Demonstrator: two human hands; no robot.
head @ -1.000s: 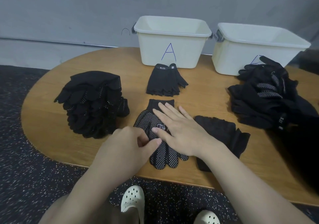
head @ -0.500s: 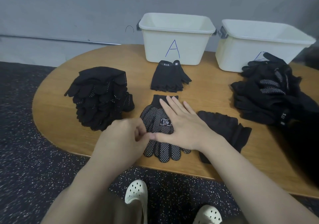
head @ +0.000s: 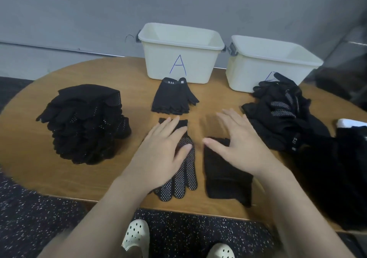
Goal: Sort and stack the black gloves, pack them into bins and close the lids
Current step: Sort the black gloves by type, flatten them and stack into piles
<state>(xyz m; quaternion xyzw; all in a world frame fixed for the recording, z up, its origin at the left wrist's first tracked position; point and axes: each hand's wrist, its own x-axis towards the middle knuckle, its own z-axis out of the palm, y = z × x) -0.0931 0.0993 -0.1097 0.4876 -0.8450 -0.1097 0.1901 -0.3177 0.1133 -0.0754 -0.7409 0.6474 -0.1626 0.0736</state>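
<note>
Gloves, all black, were spread in several groups over the oval wooden table (head: 29, 138). At the centre, a dotted-palm glove (head: 183, 180) was laid flat with its fingers pointing to 6 o'clock, and the left hand (head: 160, 154) was rested palm-down upon it, fingers straight and slightly fanned toward 1 o'clock, thumb tip on the dots. Just beside it at 3 o'clock, a plain folded glove stack (head: 224, 178) was covered at its upper edge by the right hand (head: 238, 142), held flat with fingers extended toward 11 o'clock and the thumb pointing to 9 o'clock; nothing was gripped by either hand, and the two were kept apart by a narrow strip of wood. At 12 o'clock a short fingerless glove pile (head: 172, 99) marked 5.11 was placed touching the foot of the cream bin lettered A (head: 178, 47). A second cream bin (head: 272, 59) was set at 1 o'clock, partly hidden by a loose glove heap (head: 282, 114). A tall neat glove stack (head: 85, 122) was seen at 9 o'clock. White perforated clogs (head: 137, 236) were visible on the speckled floor below.
</note>
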